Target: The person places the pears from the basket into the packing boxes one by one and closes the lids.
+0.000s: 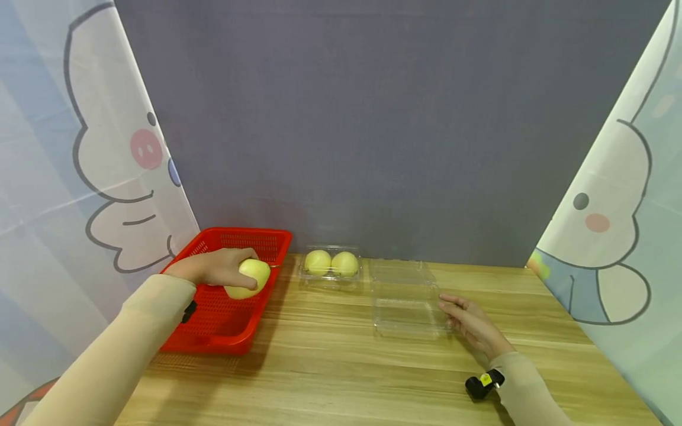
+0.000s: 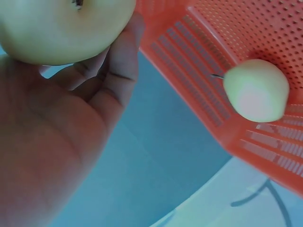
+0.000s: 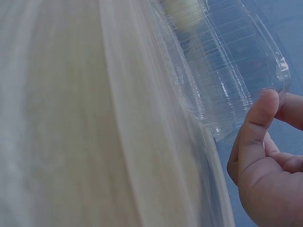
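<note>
My left hand [image 1: 221,267] grips a pale yellow pear [image 1: 257,272], raised over the red plastic basket [image 1: 213,343]. Its stem shows in the left wrist view, with fingers curled round the fruit's side. Another pear [image 2: 255,90] lies inside that basket. On the right, my right hand [image 1: 474,325] pinches the rim of a clear plastic box [image 1: 405,310] between thumb and fingertips. The box stands on the table with its lid [image 1: 402,271] folded back, away from me.
A second clear box [image 1: 331,284], left of the open one and near the back, has two pears [image 1: 318,262] in it. Behind the wooden table [image 1: 319,378] hangs a grey cloth [image 1: 341,130]. Printed curtains [image 1: 48,177] flank both sides.
</note>
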Available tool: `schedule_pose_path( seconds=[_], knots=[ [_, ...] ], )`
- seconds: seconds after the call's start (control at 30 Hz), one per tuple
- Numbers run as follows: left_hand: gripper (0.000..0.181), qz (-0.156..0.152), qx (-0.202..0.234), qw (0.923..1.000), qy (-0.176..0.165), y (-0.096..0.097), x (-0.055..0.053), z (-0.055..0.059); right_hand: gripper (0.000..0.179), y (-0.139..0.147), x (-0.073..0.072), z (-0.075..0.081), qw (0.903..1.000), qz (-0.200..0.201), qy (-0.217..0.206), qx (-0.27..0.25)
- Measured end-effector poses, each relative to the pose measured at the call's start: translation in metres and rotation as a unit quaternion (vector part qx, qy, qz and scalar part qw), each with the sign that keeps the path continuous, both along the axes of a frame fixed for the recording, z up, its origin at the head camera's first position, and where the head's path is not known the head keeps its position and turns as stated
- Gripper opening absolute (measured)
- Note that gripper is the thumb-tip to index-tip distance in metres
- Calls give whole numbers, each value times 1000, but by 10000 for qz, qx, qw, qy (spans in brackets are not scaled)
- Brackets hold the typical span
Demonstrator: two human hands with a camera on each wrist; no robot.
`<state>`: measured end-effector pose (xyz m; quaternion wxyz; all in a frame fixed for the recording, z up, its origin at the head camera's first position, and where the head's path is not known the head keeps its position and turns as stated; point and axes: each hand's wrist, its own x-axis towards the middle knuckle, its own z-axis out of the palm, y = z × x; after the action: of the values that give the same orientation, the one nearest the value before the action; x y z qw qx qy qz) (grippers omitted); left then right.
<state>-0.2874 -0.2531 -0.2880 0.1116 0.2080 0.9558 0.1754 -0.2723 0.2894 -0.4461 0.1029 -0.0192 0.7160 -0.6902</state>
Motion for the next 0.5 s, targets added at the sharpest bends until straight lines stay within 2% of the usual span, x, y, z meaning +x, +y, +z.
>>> schedule_pose_path(
  seconds=[0.27,0.5],
  knots=[
    [41,-202,81,9997,115,14,2,5,62,1,0,-1,10000,20,67,59],
    [39,-256,41,9994,229,25,1,3,62,1,-1,-2,10000,-28,48,-5]
  ],
)
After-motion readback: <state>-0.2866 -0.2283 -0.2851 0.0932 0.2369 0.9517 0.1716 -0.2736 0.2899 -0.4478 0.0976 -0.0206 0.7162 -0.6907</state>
